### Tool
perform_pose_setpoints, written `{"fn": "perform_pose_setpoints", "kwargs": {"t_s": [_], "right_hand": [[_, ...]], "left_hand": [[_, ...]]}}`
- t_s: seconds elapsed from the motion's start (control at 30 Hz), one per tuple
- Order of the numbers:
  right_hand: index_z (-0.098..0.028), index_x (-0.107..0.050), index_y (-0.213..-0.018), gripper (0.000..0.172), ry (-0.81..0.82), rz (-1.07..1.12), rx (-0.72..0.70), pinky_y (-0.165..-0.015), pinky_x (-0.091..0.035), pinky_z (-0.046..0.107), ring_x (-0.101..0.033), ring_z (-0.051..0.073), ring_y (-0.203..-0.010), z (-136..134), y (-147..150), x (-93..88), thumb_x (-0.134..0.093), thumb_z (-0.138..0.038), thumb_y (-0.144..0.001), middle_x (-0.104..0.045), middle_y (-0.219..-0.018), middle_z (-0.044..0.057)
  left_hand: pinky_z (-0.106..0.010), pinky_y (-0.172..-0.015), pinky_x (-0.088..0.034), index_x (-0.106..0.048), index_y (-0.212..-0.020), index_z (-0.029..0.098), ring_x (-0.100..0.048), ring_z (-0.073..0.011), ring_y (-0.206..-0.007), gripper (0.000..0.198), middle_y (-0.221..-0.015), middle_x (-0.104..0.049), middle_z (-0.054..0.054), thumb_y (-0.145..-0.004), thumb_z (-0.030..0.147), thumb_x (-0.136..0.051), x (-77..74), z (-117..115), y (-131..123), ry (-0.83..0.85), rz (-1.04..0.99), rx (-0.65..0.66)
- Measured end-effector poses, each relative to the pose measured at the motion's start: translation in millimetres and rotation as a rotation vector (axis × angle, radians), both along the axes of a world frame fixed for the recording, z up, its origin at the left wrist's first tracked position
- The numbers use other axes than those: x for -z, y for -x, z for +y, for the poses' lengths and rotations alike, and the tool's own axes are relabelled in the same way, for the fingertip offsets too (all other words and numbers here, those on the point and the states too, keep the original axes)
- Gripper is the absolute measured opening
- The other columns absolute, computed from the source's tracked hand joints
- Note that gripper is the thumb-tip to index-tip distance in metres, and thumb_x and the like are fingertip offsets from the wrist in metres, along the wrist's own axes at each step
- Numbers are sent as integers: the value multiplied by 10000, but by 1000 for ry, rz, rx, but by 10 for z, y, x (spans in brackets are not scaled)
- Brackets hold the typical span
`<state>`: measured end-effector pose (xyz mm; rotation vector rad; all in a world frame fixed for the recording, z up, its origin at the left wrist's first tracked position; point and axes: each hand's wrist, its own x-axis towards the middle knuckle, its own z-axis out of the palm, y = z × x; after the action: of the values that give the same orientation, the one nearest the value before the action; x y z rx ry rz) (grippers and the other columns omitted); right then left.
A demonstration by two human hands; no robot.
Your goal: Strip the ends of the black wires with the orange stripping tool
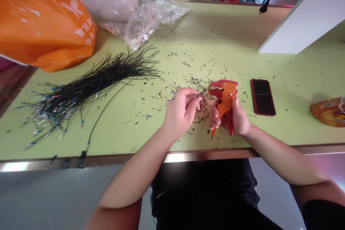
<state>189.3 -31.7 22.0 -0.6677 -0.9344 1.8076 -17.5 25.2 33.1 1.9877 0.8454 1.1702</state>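
My right hand [237, 116] is wrapped round the handles of an orange and red wire stripper [226, 95], whose jaws point left. Between the thumb and fingers of my left hand [183, 109] is a thin black wire [203, 91], its end reaching the stripper's jaws. Whether the jaws are closed on the wire I cannot tell. Under both hands lies a small heap of copper-coloured strands and scraps [203, 107]. Left of them rests a big bundle of black wires [99, 75], with blue and metal tips at its near-left end.
Short black offcuts lie scattered over the green table [151, 133]. A phone [263, 97] lies right of the stripper, with an amber bottle [329, 111] farther right. An orange bag [45, 21] and clear plastic bags [145, 18] stand back left; a white panel [304, 18] stands back right.
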Motion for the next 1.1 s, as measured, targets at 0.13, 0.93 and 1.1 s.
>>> {"fn": "perform_pose_setpoints", "kwargs": {"t_s": [0.13,0.93,1.1], "right_hand": [[-184,-657,-859,724,10,15,-35,-658,-635,346,-614,160,-593,-34,-18,14,-550,-898,-912,-597,-654,-5],[-187,-658,-863,745,148,150,-231,-670,-640,356,-584,158,-578,-19,-29,-10,-517,-916,-911,-570,-659,-11],[-168,-675,-904,731,125,134,-211,-703,-659,371,-628,170,-617,-47,-15,30,-520,-881,-943,-610,-680,5]], "left_hand": [[-256,-655,-595,-515,-1112,232,-743,-125,-713,76,-836,-753,5,-1102,304,-540,18,-9,-20,90,-10,53],[-262,-681,-621,-567,-1090,220,-811,-156,-833,64,-887,-807,-31,-1080,278,-592,-72,39,40,73,91,40],[-229,-636,-606,-592,-1079,220,-820,-145,-820,76,-900,-831,-23,-1065,287,-626,-29,19,14,11,50,-38]]}}
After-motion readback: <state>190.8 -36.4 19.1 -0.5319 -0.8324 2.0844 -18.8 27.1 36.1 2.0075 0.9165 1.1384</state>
